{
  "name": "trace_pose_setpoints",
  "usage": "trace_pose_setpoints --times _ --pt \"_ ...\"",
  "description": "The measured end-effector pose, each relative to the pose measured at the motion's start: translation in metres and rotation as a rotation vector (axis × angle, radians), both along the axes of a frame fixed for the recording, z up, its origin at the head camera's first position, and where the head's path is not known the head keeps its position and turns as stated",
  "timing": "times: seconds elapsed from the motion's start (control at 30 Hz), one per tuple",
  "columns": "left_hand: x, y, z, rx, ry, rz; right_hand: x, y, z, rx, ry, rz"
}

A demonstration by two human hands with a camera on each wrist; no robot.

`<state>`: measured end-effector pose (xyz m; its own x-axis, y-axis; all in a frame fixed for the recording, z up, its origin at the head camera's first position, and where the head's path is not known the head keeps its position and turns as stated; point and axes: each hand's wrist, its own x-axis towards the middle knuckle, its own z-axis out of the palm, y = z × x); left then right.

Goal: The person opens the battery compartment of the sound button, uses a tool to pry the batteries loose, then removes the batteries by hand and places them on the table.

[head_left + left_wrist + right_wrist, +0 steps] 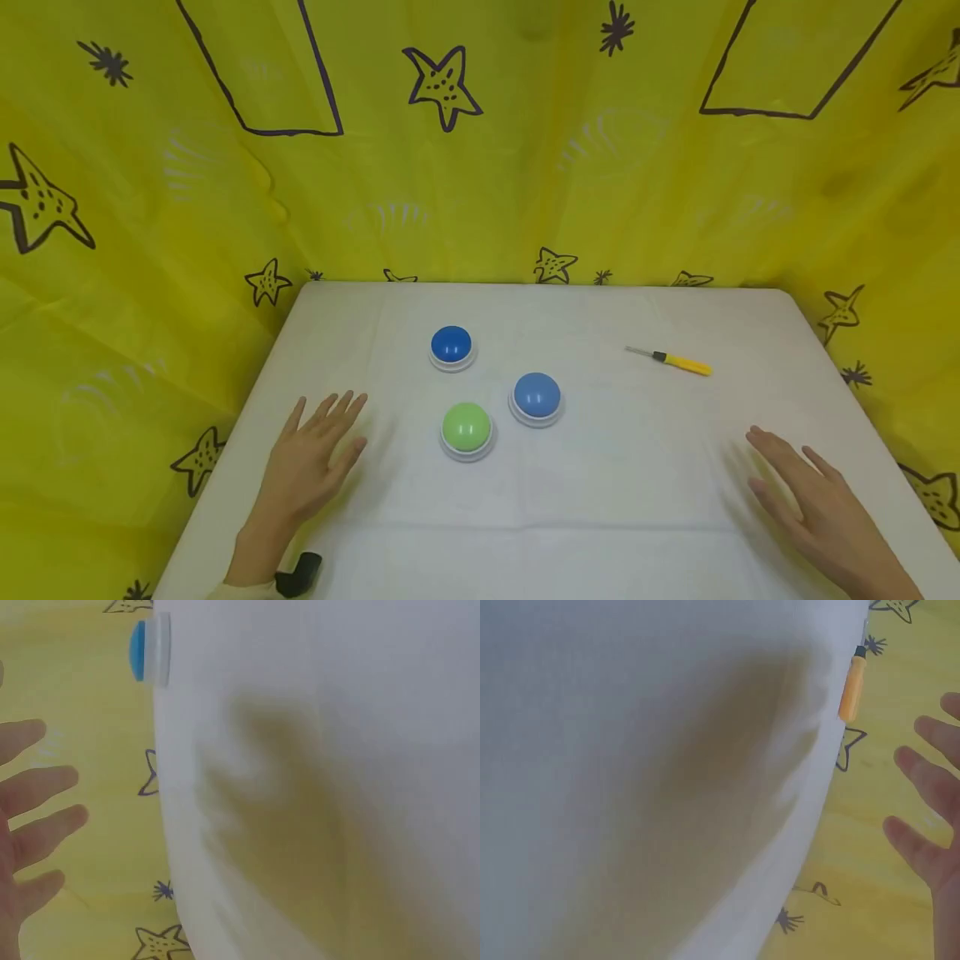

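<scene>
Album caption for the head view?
Left hand and right hand above a white table with three domed buttons and a yellow-handled screwdriver.

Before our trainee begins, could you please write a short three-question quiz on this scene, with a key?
1. Which of these sits nearest the far edge of the table?
A) the green button
B) the dark blue button
C) the light blue button
2. Fill in the blank: the handle of the slim tool is coloured ____.
3. True or false: the right hand is gripping the slim tool.

Key:
1. B
2. Yellow
3. False: the right hand holds nothing, and the slim tool lies apart from it.
</scene>
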<state>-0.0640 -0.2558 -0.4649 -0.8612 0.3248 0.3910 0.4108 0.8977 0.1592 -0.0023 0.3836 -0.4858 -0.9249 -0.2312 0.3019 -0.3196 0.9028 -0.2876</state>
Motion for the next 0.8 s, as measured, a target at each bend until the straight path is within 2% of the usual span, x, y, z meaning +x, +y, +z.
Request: trace_pose_setpoints --times 0.17,0.3,0.43,0.67,0.8 --pt "0.002 0.017 -0.003 0.134 0.055 -0.056 -0.002 -0.009 -0.003 -0.124 0.047 -0.005" --pt "0.005 0.032 -0.007 0.19 0.033 -0.096 0.001 -0.016 -0.006 -0.263 -0.056 -0.059" --pt "0.009 0.049 -0.013 0.23 -0.026 -0.099 0.002 -0.022 -0.005 -0.327 -0.149 -0.088" --pt "0.003 0.074 -0.019 0.23 -0.132 -0.147 -0.002 -0.037 -0.002 -0.332 -0.12 -0.075" --pt "-0.006 0.087 -0.02 0.179 -0.174 -0.182 -0.007 -0.048 -0.004 -0.371 -0.085 -0.019"
